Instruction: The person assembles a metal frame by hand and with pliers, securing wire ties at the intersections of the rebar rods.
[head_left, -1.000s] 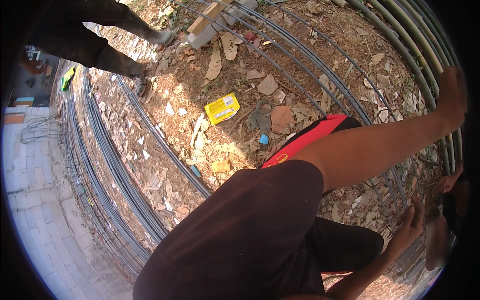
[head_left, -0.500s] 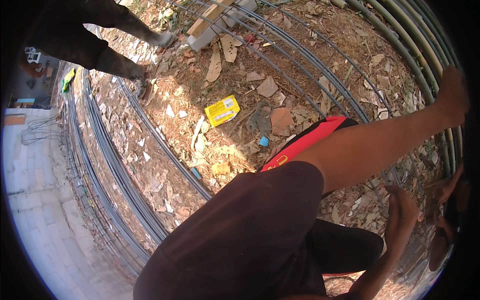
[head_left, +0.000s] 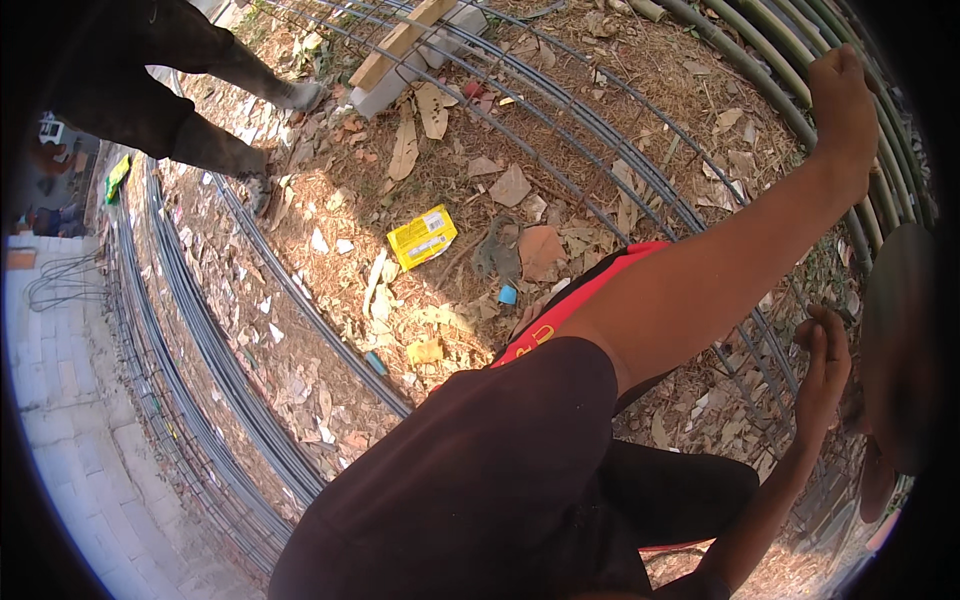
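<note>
My left arm, in a black sleeve, stretches to the upper right. My left hand point(head_left: 842, 110) is closed in a fist over the bamboo poles point(head_left: 790, 112); whatever it grips, if anything, is hidden. Lower down on the right, my right hand point(head_left: 826, 368) is raised, fingers curled together beside a small dark thing at their tips that I cannot make out. Below it, several steel rods point(head_left: 765, 345) cross the littered ground. A red and black cloth item with yellow lettering point(head_left: 590, 290) shows partly behind my left arm.
Another person's dark-trousered legs point(head_left: 215, 140) stand at the upper left. Long bundles of steel rods point(head_left: 230, 375) lie at left. A wooden piece point(head_left: 400, 42) rests on a grey block point(head_left: 385, 92). A yellow packet point(head_left: 422, 237) lies mid-ground. A blurred dark shape point(head_left: 900, 345) fills the right edge.
My left hand has moved up and slightly left along the bamboo poles. My right hand has risen and its fingers have changed position. The view has shifted a little to the right.
</note>
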